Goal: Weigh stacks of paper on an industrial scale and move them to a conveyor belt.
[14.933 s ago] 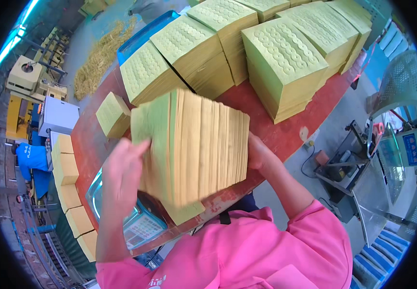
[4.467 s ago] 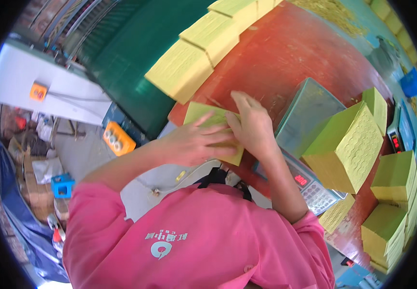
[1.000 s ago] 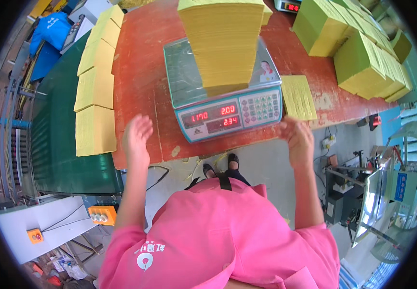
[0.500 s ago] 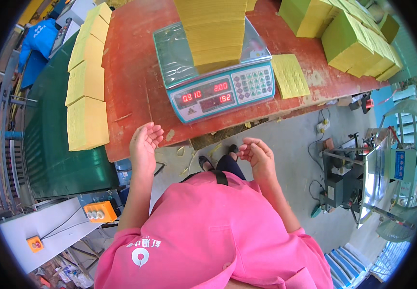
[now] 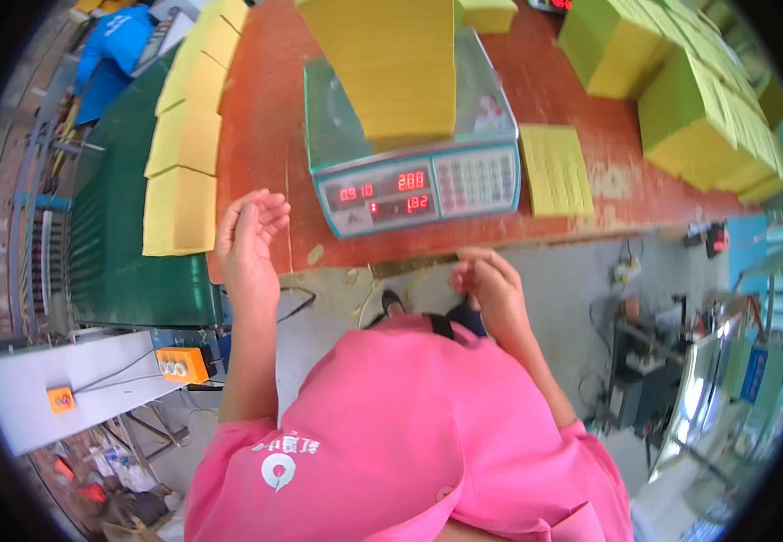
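A tall stack of yellow paper sheets (image 5: 396, 77) stands on the pan of a teal and white digital scale (image 5: 482, 176), whose red displays are lit. My left hand (image 5: 251, 235) is raised by the table's front edge, left of the scale, fingers loosely apart with nothing in them. My right hand (image 5: 492, 282) hovers in front of that edge, below the scale's keypad. Its fingers are bent and hold nothing that I can see. Neither hand touches the scale or the stack. A few flat yellow sheets (image 5: 557, 172) lie right of the scale.
The red worn table (image 5: 269, 135) bears several yellow paper blocks (image 5: 694, 117) at the right. Another row of yellow blocks (image 5: 179, 208) lines its left side beside a green surface (image 5: 129, 253). An orange switch box (image 5: 182, 364) is at lower left. A person in blue (image 5: 116, 50) is at upper left.
The view has shifted, so the table things sit differently in the picture. My left hand has moved up and left, beside the table's edge. The stack stays on the scale.
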The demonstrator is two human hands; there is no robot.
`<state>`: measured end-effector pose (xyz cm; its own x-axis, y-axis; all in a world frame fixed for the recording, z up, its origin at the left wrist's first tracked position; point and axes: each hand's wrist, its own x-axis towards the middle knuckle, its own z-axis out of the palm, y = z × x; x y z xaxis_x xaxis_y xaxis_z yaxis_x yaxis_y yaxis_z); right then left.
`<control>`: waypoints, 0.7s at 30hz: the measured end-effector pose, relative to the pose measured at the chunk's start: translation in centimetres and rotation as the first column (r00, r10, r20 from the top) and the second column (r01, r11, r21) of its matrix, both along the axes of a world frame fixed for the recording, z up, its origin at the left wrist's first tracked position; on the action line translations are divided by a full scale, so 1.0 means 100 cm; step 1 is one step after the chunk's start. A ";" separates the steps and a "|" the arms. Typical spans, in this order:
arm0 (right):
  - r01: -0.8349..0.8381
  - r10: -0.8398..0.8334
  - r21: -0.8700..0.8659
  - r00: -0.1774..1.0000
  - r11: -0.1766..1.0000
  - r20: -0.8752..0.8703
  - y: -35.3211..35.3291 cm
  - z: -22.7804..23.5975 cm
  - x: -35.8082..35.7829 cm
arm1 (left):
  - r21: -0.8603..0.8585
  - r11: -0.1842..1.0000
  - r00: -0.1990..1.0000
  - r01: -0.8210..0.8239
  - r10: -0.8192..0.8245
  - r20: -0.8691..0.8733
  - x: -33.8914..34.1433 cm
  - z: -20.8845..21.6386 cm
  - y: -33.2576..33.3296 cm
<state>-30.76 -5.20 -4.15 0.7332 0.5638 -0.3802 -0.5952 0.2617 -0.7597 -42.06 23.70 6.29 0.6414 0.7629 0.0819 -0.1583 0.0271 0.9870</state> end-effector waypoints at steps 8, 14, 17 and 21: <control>-0.202 0.202 0.012 0.979 0.979 -0.010 -0.067 0.006 0.065 | 0.910 0.414 0.990 0.014 -0.132 0.045 0.113 0.162 -0.040; -0.299 0.299 0.011 0.954 0.954 0.024 -0.082 0.010 0.092 | 0.811 0.420 0.913 0.407 -0.167 -0.372 0.177 0.171 -0.012; -0.291 0.291 -0.016 0.956 0.957 0.030 -0.080 0.008 0.094 | 0.724 0.501 0.879 0.474 -0.226 -0.419 0.189 0.165 0.002; -0.265 0.266 -0.016 0.964 0.964 0.015 -0.072 0.007 0.080 | 0.728 0.503 0.884 0.467 -0.252 -0.393 0.193 0.164 0.012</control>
